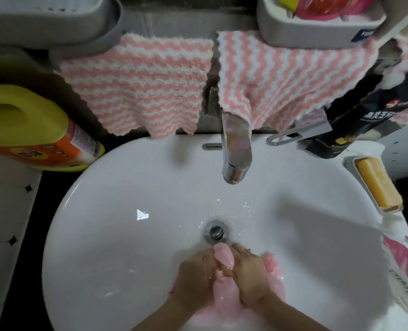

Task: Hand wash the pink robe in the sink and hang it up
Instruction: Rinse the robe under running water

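The wet pink robe (pixel 224 296) lies bunched in the near part of the white sink (pixel 117 235), just in front of the drain (pixel 216 231). My left hand (pixel 195 275) and my right hand (pixel 248 275) grip it side by side, fingers curled round a fold that sticks up between them. More pink cloth spreads under and to the right of my right hand. The chrome tap (pixel 236 151) hangs over the basin; wet patches glisten around the drain.
Two pink-and-white striped cloths (pixel 140 87) hang behind the tap. A yellow detergent jug (pixel 31 127) lies at the left. A bar of yellow soap (pixel 378 185) sits in a dish at the right, near a black packet (pixel 355 130). Grey shelves (pixel 317 25) are above.
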Available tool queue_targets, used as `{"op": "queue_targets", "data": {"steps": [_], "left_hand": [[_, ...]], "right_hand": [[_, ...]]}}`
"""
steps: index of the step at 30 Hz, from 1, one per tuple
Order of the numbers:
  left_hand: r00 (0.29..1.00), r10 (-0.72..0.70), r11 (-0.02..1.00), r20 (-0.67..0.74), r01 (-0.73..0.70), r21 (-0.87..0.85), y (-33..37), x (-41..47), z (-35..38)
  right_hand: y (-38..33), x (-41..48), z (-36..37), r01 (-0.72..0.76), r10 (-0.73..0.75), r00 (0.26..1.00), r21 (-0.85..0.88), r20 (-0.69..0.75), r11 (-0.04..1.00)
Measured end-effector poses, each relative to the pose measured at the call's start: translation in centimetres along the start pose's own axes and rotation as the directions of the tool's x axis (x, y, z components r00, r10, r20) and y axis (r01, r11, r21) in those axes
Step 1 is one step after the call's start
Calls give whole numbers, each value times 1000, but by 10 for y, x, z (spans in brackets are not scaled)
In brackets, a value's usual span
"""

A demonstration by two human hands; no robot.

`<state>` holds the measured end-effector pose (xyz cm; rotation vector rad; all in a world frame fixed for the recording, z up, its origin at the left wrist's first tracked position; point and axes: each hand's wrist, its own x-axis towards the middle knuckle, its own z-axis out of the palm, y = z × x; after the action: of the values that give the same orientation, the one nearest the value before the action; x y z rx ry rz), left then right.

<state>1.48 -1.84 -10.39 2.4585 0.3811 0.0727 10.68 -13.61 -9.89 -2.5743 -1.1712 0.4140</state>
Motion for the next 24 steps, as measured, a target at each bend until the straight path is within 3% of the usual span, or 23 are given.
{"op": "queue_targets", "data": {"steps": [8, 17, 20, 24], "left_hand": [[999, 21, 999, -37, -22, -32, -1, -1, 2], [998, -41, 999, 48, 42, -11, 0, -4, 2], [967, -199, 979, 159, 202, -7, 5, -7, -4], [847, -467, 871, 253, 490, -33, 39, 1, -27]], "right_hand": [[4, 1, 8, 29, -25, 994, 35, -111, 999], [7, 2, 8, -38, 35, 998, 60, 57, 997], [-1, 2, -3, -116, 102, 986, 108, 131, 987], [-9, 1, -18, -211, 186, 952, 77, 244, 975]]}}
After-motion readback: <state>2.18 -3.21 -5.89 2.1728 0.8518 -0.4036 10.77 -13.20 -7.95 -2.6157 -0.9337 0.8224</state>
